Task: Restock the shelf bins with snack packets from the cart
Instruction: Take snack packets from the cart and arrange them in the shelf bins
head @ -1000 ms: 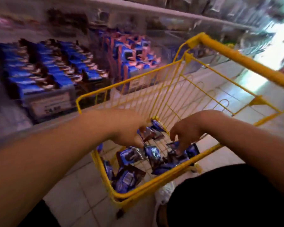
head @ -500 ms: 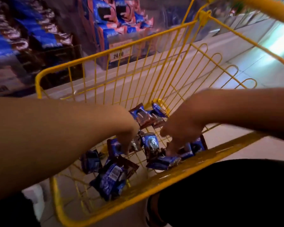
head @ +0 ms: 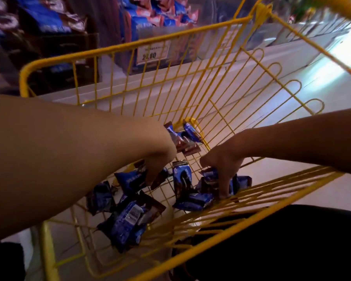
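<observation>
Inside the yellow wire cart (head: 130, 45), the left hand (head: 158, 159) pinches a blue-and-brown foil snack packet (head: 130, 179). The right hand (head: 223, 163) grips another blue packet (head: 211, 177) near the cart's near edge.

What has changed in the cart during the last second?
Both hands went deeper into the yellow cart. The left hand now grips a blue snack packet; the right hand digs its fingers into the packets by the near rim. The other loose packets stayed put.

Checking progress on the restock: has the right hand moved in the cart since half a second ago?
Yes. The right hand has gone deeper toward the cart's wire floor, its fingers now pushed down among the snack packets by the near rim.
</observation>
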